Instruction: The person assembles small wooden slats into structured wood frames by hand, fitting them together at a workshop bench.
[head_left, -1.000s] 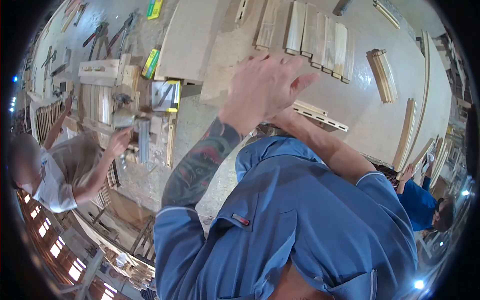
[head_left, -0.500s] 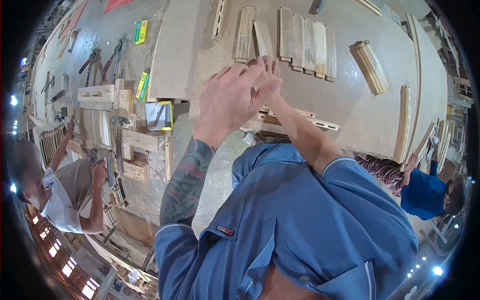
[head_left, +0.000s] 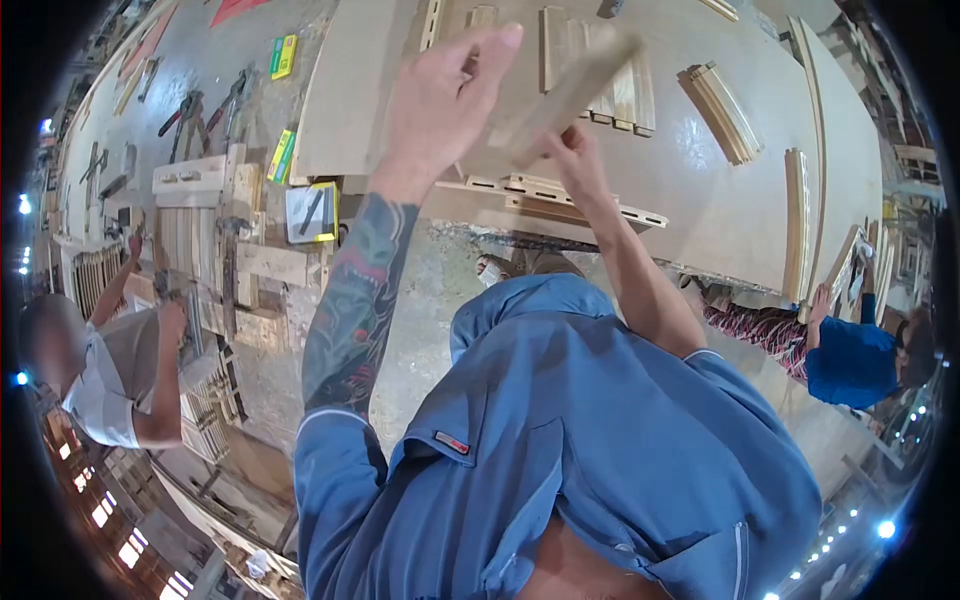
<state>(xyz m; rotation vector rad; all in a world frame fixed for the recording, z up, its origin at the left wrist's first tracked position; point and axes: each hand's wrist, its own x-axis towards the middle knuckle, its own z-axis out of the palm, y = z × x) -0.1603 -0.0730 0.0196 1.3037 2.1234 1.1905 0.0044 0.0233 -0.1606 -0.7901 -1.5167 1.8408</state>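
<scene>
Fingers of my left hand (head_left: pixel 435 105) are loosely bent and released, with no piece visible in them, just left of the blurred wooden slat (head_left: pixel 577 97) and apart from it. The slat's long axis runs slantwise, from a near end at the left to a far end at the right, seemingly raised over the bench (head_left: pixel 720 215). My right hand (head_left: pixel 582 165) is nearer: it grasps the slat by its near end, though blur hides the exact finger placement. Grooved strips (head_left: pixel 640 214) lie close below that hand; past the slat's right side sits a row of slats (head_left: pixel 642 95).
</scene>
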